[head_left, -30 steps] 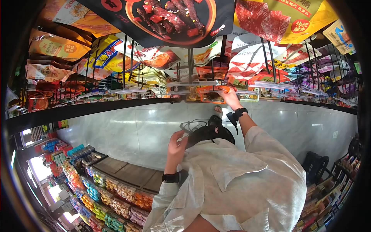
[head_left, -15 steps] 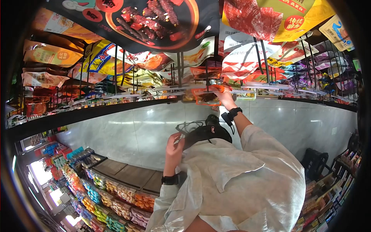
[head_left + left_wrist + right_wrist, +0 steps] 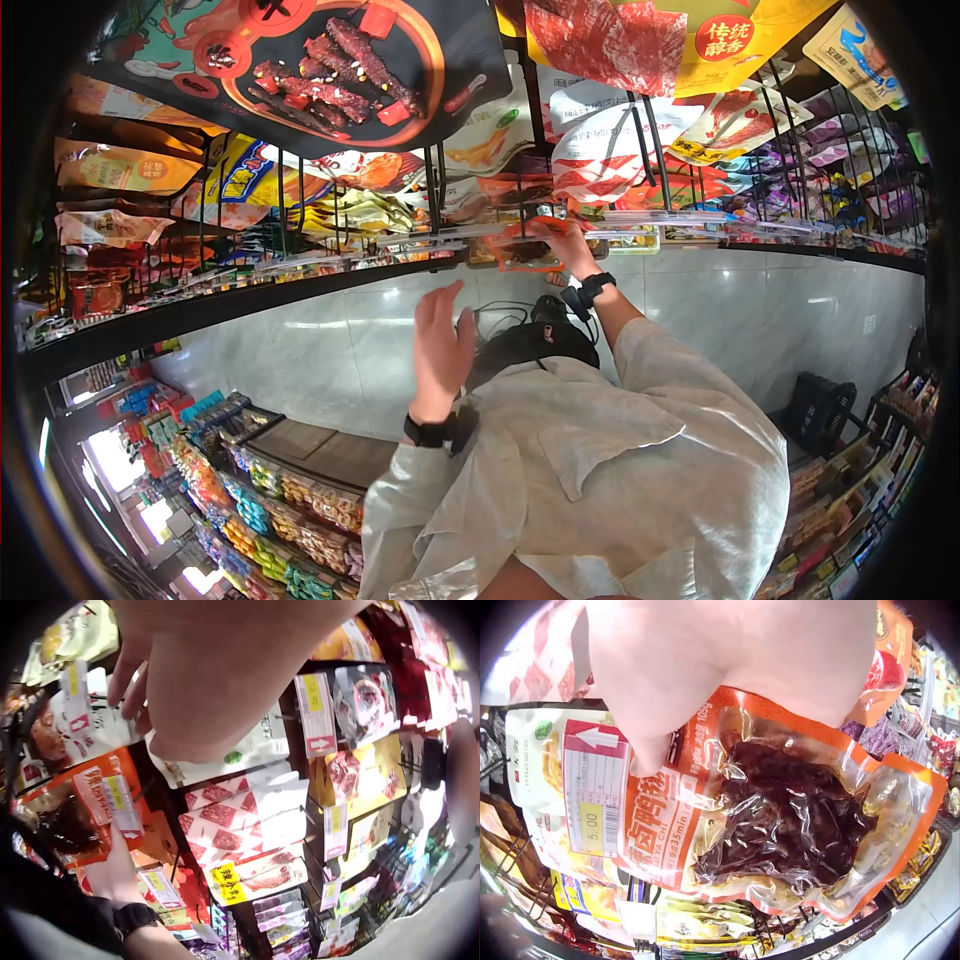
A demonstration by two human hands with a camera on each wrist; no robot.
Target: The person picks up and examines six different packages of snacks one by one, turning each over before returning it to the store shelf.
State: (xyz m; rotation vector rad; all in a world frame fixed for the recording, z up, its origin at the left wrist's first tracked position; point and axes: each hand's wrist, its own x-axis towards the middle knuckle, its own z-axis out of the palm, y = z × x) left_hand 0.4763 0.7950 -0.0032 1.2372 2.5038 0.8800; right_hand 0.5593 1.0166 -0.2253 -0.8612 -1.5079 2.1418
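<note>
In the head view my right hand (image 3: 573, 250) reaches to the rack and pinches an orange-edged snack packet (image 3: 795, 810). Dark brown meat shows through the packet's clear window, beside white print on orange. A fingertip presses its printed end, right by a price tag (image 3: 596, 799) marked 5.00. My left hand (image 3: 442, 350) is raised in front of my body, fingers fairly straight and holding nothing. From the left wrist camera, that hand overlaps a white packet (image 3: 266, 746) with a green mark, and the orange packet (image 3: 86, 806) appears lower left.
Hooks across the rack carry many snack bags, among them a large black bag (image 3: 340, 75) and a yellow bag (image 3: 750, 45) overhead. Clear tag strips (image 3: 700, 220) run along the front. Behind are a shelf of packaged goods (image 3: 270, 510) and a black basket (image 3: 820, 410).
My left hand has risen toward the rack and its fingers have straightened. My right hand, still on the orange packet, has shifted slightly left in view. The hanging bags also appear farther left.
</note>
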